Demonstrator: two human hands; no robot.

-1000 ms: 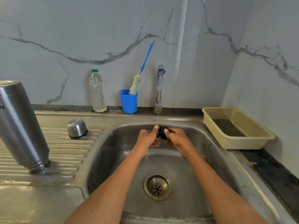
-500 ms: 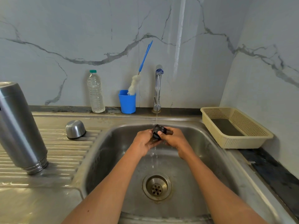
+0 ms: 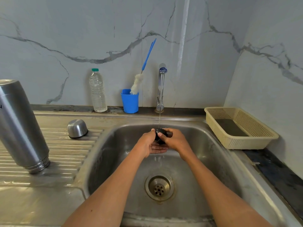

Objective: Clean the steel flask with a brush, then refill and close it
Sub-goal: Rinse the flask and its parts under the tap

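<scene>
Both hands hold a small black stopper (image 3: pixel 159 134) over the sink basin, under a thin stream of water from the tap (image 3: pixel 161 89). My left hand (image 3: pixel 150 143) cups it from the left and below; my right hand (image 3: pixel 174 140) grips it from the right with thumb on top. The steel flask (image 3: pixel 19 126) stands upside down on the ribbed drainboard at the left. Its steel cap (image 3: pixel 77 128) lies upside down on the drainboard nearer the sink. A blue-handled bottle brush (image 3: pixel 142 69) with white bristles leans in a blue cup (image 3: pixel 130 101) behind the sink.
A clear plastic water bottle (image 3: pixel 97 91) stands by the wall left of the blue cup. A cream plastic basket (image 3: pixel 241 128) sits on the dark counter to the right of the sink (image 3: pixel 205 161). The drain (image 3: pixel 159 188) is below my hands.
The hands have turned the black stopper under the stream and sunk a little; my left palm now lies under it with water running off below.
</scene>
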